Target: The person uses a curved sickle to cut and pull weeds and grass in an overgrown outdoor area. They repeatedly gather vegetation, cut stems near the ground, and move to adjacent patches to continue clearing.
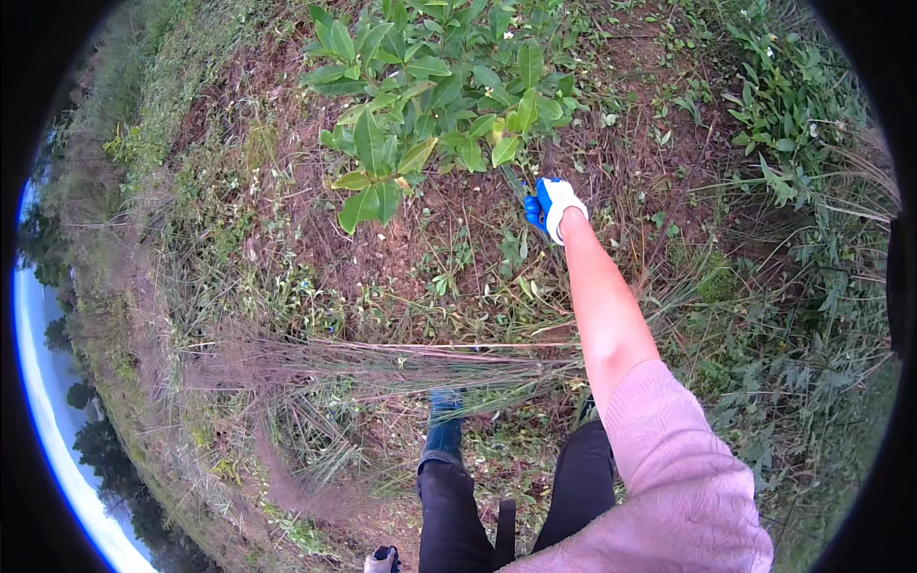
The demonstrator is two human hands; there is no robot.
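My right hand [553,208], in a blue and white work glove, reaches forward with its fingers curled, just below a leafy green shrub [448,93]. Thin green grass stems [511,179] meet its finger side, and a dark narrow thing [549,154] lies just above it. Whether the hand grips either is hidden by the glove. My left hand [382,560], also gloved, shows only in part at the bottom edge, left of my legs; what it holds, if anything, cannot be seen. A bundle of long grass stalks with feathery heads [401,362] lies across the ground before my legs.
Cut grass and low weeds cover reddish soil [387,251]. My blue boot [445,422] stands close to the grass bundle. A dark strap-like thing [505,530] hangs between my legs. Denser weeds [788,114] grow at the right; trees [107,451] and sky show at the far left.
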